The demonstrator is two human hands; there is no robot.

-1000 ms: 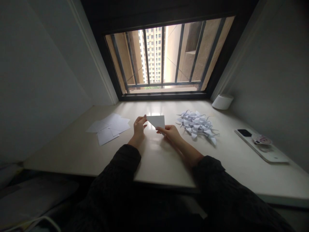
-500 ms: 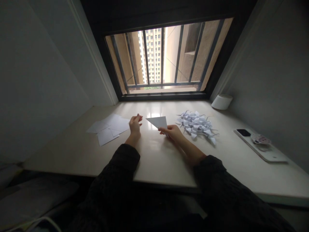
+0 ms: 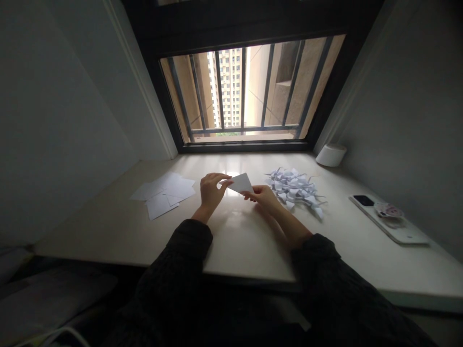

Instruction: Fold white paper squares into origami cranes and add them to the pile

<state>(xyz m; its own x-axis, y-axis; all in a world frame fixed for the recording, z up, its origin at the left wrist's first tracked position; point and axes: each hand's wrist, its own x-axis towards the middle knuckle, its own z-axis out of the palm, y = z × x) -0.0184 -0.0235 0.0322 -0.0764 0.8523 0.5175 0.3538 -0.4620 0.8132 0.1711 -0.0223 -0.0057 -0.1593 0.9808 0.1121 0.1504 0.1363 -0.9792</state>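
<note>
A folded white paper [image 3: 241, 183] is held just above the pale desk [image 3: 246, 241], in front of the window. My left hand [image 3: 211, 191] pinches its left corner with thumb and fingers closed. My right hand [image 3: 263, 196] grips its lower right edge, fingers curled. Both arms wear dark sleeves. To the right of my right hand lies a heap of folded white paper cranes [image 3: 294, 188]. Loose white sheets [image 3: 164, 193] lie to the left of my left hand.
A white phone [image 3: 388, 219] with a round charm on it lies at the desk's right side. A white cup-like object [image 3: 331, 155] stands at the back right corner. A barred window [image 3: 246, 91] runs behind the desk. Grey walls close in on both sides.
My left hand let go of the paper and drew away, then came back and pinched its left corner. The paper has turned and now looks narrower.
</note>
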